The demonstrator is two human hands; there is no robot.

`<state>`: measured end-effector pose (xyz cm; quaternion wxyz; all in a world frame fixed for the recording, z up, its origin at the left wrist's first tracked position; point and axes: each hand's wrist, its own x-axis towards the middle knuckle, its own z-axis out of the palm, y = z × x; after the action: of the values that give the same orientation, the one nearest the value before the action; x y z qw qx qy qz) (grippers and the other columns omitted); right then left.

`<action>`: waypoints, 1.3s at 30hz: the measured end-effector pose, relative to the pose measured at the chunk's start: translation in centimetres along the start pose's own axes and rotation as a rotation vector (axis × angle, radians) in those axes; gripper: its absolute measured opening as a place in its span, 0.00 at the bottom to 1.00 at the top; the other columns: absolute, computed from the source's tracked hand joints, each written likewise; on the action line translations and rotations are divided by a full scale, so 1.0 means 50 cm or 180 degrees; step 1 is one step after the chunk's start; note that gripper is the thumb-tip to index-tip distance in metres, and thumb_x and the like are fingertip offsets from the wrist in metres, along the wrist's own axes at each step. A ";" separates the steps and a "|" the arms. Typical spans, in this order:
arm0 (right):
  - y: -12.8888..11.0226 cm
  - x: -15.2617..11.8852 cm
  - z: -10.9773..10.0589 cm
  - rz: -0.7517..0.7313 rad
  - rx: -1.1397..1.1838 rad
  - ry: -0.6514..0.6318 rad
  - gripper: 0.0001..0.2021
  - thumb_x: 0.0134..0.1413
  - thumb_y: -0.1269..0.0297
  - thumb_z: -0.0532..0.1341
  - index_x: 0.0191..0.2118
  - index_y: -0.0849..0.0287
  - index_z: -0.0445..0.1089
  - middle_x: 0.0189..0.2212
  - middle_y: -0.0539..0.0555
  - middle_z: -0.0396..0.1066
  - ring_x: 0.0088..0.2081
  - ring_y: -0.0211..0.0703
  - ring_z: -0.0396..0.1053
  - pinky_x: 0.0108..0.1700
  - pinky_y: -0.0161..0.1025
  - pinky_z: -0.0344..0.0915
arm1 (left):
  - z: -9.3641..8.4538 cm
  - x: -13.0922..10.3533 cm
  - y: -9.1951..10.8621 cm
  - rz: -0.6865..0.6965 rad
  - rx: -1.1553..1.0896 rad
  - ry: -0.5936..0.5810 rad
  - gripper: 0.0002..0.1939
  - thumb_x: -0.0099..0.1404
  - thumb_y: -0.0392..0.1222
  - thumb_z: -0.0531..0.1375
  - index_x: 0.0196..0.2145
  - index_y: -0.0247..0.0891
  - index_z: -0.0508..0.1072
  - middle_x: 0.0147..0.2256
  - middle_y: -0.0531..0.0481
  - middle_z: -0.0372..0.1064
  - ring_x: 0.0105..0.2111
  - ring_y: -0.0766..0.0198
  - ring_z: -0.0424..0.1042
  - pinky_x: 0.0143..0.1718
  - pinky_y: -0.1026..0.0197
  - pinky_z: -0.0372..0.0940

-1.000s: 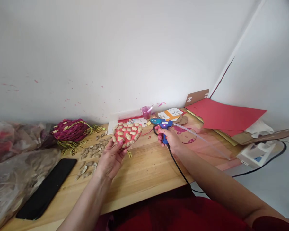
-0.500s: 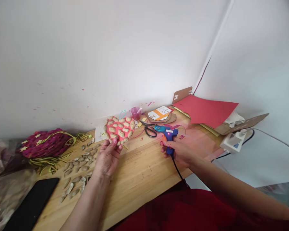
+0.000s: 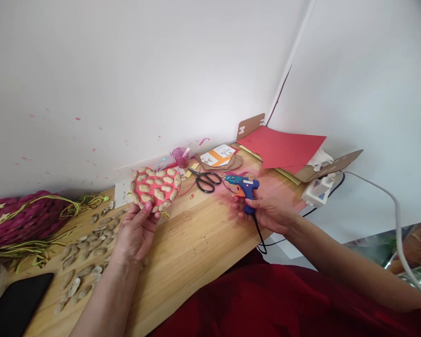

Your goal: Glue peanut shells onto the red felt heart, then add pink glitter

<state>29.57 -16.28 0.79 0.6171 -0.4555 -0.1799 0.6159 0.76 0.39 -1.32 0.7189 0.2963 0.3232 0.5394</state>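
Pinched between thumb and fingers of my left hand (image 3: 136,231) is a red heart-shaped piece (image 3: 155,189) covered with peanut shells, held by its lower edge. My right hand (image 3: 263,210) grips a blue glue gun (image 3: 248,187) with an orange trigger; its teal nozzle end points left and a small light glows on its side. Black-handled scissors (image 3: 206,181) lie on the table between the heart and the glue gun. Loose peanut shells (image 3: 91,243) are scattered left of my left hand.
On the wooden table (image 3: 189,248) are a purple cup (image 3: 180,157), cardboard pieces (image 3: 219,157), red paper (image 3: 287,147) and a black phone (image 3: 19,304). A purple bundle with green cords (image 3: 28,215) sits left; a white power strip (image 3: 321,189) is right.
The view has turned right, so most things appear farther left. The scissors now show apart from the glue gun's nozzle. Both hands keep their holds.
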 end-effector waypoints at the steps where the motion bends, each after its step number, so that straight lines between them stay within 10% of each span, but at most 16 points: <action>1: -0.002 -0.002 -0.003 0.0000 -0.0031 -0.0018 0.15 0.49 0.72 0.70 0.44 0.55 0.72 0.43 0.54 0.77 0.44 0.45 0.78 0.42 0.39 0.74 | 0.001 -0.001 -0.001 -0.0013 0.0022 -0.0002 0.14 0.50 0.28 0.74 0.32 0.36 0.76 0.33 0.55 0.76 0.27 0.71 0.73 0.26 0.70 0.72; 20: -0.021 -0.011 -0.026 -0.0282 -0.0236 -0.0070 0.35 0.41 0.79 0.69 0.57 0.48 0.68 0.47 0.51 0.79 0.53 0.48 0.76 0.59 0.47 0.70 | 0.000 -0.002 0.001 -0.0086 0.0006 -0.0002 0.17 0.46 0.30 0.77 0.31 0.35 0.76 0.33 0.54 0.76 0.28 0.71 0.73 0.25 0.70 0.73; 39: -0.054 0.011 -0.059 0.0050 -0.0763 0.0593 0.13 0.53 0.62 0.70 0.45 0.50 0.74 0.43 0.63 0.80 0.43 0.53 0.81 0.40 0.39 0.79 | 0.018 -0.023 -0.003 -0.0090 0.0035 -0.0069 0.24 0.40 0.40 0.80 0.32 0.35 0.75 0.29 0.56 0.75 0.23 0.72 0.73 0.21 0.71 0.71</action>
<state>33.58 -16.30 1.19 0.5675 -0.5824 -0.1905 0.5499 1.31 -0.82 -0.75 0.7282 0.3015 0.3225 0.5242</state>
